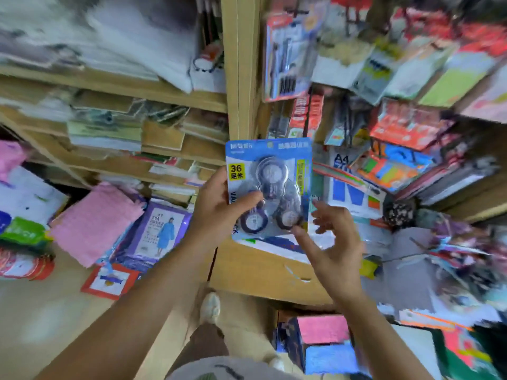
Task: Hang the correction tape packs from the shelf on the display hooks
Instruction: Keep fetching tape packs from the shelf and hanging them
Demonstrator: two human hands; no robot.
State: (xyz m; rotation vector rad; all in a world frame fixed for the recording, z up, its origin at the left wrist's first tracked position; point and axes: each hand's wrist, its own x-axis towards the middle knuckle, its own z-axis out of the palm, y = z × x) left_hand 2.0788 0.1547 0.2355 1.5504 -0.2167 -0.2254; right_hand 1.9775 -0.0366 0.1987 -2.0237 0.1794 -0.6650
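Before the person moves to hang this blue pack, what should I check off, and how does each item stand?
1. Blue card-backed correction tape pack gripped by left hand: ok.
2. Pack upright, printed face toward the camera: ok.
3. Right hand supporting it: not ok, fingers open, only a fingertip at the lower edge.
4. Hang hole at the pack's top: cannot tell, blurred.
5. Free display hook among the hanging packs: cannot tell.
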